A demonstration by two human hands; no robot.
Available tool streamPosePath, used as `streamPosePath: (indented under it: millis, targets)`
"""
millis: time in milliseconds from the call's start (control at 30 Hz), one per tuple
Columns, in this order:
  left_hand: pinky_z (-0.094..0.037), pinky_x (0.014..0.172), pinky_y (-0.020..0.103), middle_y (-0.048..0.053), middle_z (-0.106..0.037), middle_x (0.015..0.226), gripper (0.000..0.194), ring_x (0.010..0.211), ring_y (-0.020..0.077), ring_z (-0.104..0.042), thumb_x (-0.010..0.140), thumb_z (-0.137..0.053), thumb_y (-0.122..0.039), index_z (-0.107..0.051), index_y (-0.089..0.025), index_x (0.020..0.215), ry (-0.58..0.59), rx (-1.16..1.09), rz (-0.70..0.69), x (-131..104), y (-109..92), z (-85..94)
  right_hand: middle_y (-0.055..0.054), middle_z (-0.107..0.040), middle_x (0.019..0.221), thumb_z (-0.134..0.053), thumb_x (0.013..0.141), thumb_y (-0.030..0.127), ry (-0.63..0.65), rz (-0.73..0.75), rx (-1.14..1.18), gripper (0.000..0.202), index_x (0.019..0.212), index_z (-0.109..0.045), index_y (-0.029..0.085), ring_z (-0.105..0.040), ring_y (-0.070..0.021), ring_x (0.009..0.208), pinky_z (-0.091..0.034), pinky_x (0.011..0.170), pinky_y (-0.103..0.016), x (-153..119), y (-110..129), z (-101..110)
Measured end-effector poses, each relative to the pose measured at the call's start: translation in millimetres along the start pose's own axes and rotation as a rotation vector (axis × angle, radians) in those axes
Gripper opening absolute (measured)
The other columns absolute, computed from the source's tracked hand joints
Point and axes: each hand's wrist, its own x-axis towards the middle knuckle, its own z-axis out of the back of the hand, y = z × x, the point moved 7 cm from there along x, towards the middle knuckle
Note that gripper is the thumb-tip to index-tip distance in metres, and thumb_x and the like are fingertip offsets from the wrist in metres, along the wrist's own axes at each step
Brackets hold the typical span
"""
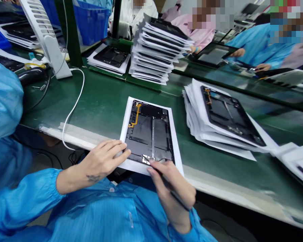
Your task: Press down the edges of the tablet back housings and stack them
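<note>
An opened black tablet housing (143, 136) lies on white paper (178, 153) at the front edge of the green table. It has an orange flex cable (137, 116) at its upper left and a small board (146, 159) near its lower edge. My left hand (101, 158) rests on the housing's lower left corner, palm down, fingers extended and empty. A thin black tool (176, 196) is held in my right hand (175, 191), and its tip area is beside the small board, partly hidden by my fingers.
Housings stacked with paper stand at the back (154, 53) and right (212, 131). A white fan (50, 43), a white cable (77, 97) and a blue bin (93, 23) are at the left. A person in a blue cap (5, 97) sits at the left; several people work across the table.
</note>
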Motion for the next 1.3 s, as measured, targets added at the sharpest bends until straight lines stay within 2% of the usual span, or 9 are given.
streamPosePath:
  millis: [67, 200, 333, 533, 700, 800, 1033, 1167, 1300]
  targets:
    - [-0.058, 0.096, 0.041, 0.017, -0.071, 0.119, 0.031, 0.113, 0.0262, -0.069, 0.100, -0.044, -0.007, -0.063, -0.010, 0.125, -0.007, 0.065, -0.012, 0.9, -5.8, -1.8, -0.005, -0.075, 0.093, -0.065, 0.092, 0.010, 0.043, -0.092, 0.115, 0.024, 0.108, -0.073, 0.025, -0.069, -0.0208, 0.080, -0.056, 0.070, -0.034, 12.1, -4.8, 0.3]
    - [-0.057, 0.095, 0.042, 0.019, -0.070, 0.117, 0.032, 0.110, 0.0279, -0.069, 0.100, -0.044, -0.011, -0.063, -0.010, 0.126, 0.000, 0.177, -0.004, 3.5, -14.9, -3.8, -0.005, -0.075, 0.091, -0.064, 0.095, 0.017, 0.201, -0.109, 0.244, 0.015, 0.099, -0.076, 0.023, -0.070, -0.0205, 0.083, -0.058, 0.072, -0.033, 35.9, -6.2, -20.0]
    - [-0.054, 0.099, 0.041, 0.019, -0.070, 0.121, 0.033, 0.111, 0.0281, -0.069, 0.100, -0.044, -0.014, -0.063, -0.011, 0.127, 0.042, 0.200, 0.020, 4.5, -17.5, -5.4, -0.005, -0.074, 0.088, -0.062, 0.096, 0.018, 0.225, -0.124, 0.272, 0.014, 0.096, -0.076, 0.021, -0.069, -0.0187, 0.083, -0.058, 0.073, -0.031, 40.3, -10.1, -32.1]
    - [-0.054, 0.100, 0.043, 0.020, -0.069, 0.123, 0.034, 0.115, 0.0293, -0.068, 0.100, -0.044, -0.013, -0.062, -0.009, 0.129, 0.036, 0.162, 0.019, 0.2, -14.5, -6.3, -0.005, -0.075, 0.088, -0.060, 0.097, 0.018, 0.266, -0.105, 0.244, 0.015, 0.097, -0.074, 0.022, -0.070, -0.0205, 0.086, -0.058, 0.076, -0.035, 37.9, -9.5, -31.3]
    - [-0.055, 0.107, 0.040, 0.016, -0.071, 0.125, 0.034, 0.123, 0.0243, -0.066, 0.100, -0.039, -0.006, -0.064, -0.007, 0.122, -0.033, -0.035, -0.061, -4.6, -3.9, 1.3, -0.006, -0.075, 0.087, -0.057, 0.099, 0.019, 0.310, -0.020, 0.240, 0.016, 0.100, -0.073, 0.021, -0.067, -0.0202, 0.082, -0.056, 0.071, -0.034, 43.8, -1.5, -34.7]
    - [-0.057, 0.104, 0.038, 0.014, -0.073, 0.121, 0.034, 0.118, 0.0231, -0.069, 0.098, -0.038, -0.003, -0.065, -0.005, 0.119, -0.047, -0.063, -0.072, -3.6, 1.2, 3.4, -0.005, -0.074, 0.087, -0.057, 0.099, 0.017, 0.318, -0.005, 0.232, 0.016, 0.099, -0.073, 0.020, -0.067, -0.0194, 0.081, -0.056, 0.071, -0.034, 43.4, -3.1, -29.3]
    - [-0.059, 0.096, 0.037, 0.011, -0.075, 0.116, 0.033, 0.109, 0.0237, -0.071, 0.100, -0.039, -0.004, -0.067, -0.007, 0.117, -0.048, 0.027, -0.066, 3.3, -5.8, 5.5, -0.004, -0.072, 0.085, -0.061, 0.096, 0.014, 0.270, -0.082, 0.115, 0.014, 0.098, -0.073, 0.022, -0.068, -0.0183, 0.077, -0.054, 0.068, -0.030, 28.0, -19.6, 5.0]
    - [-0.056, 0.081, 0.034, 0.010, -0.074, 0.103, 0.029, 0.096, 0.0222, -0.070, 0.103, -0.040, -0.010, -0.066, -0.008, 0.115, 0.009, 0.112, -0.101, 16.3, -11.6, 6.1, -0.004, -0.072, 0.090, -0.060, 0.094, 0.007, 0.240, -0.007, 0.113, 0.020, 0.105, -0.070, 0.022, -0.067, -0.0184, 0.085, -0.055, 0.075, -0.031, 21.9, -8.1, 4.8]
    - [-0.047, 0.069, 0.033, 0.007, -0.067, 0.085, 0.024, 0.080, 0.0200, -0.064, 0.103, -0.045, -0.014, -0.066, -0.012, 0.114, 0.115, 0.160, -0.116, 28.3, -14.3, -2.8, -0.005, -0.070, 0.092, -0.057, 0.095, 0.006, 0.205, 0.040, 0.052, 0.022, 0.107, -0.067, 0.021, -0.065, -0.0188, 0.087, -0.055, 0.075, -0.031, 18.0, -3.0, 1.1]
